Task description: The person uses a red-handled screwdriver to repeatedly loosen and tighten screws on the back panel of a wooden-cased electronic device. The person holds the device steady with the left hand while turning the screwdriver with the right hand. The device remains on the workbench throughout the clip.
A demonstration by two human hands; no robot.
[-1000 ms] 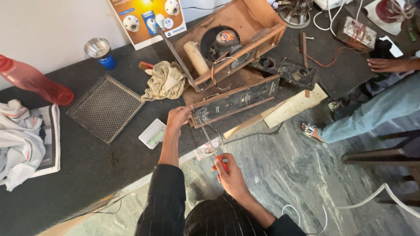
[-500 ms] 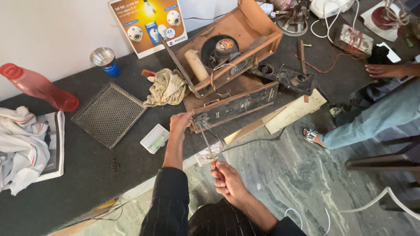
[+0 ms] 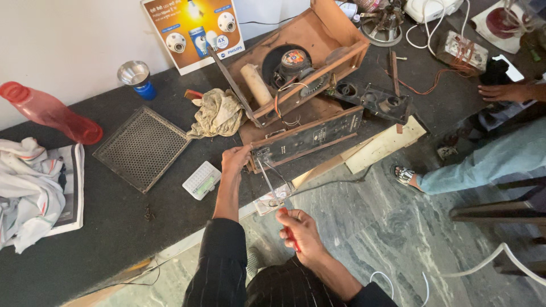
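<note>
Dark bench (image 3: 114,227) sits closer now; left hand (image 3: 236,159) still grips the panel (image 3: 307,136), right hand (image 3: 298,230) clutches a red-handled tool (image 3: 289,232), orange poster (image 3: 196,31) behind.

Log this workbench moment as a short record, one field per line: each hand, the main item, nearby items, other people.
left hand: grips the corner of the dark panel
right hand: holds a red-handled tool at thin wires
main item: open wooden cabinet, tilted
nearby: metal mesh, rag, small white device
others: another person's hand at right
</note>
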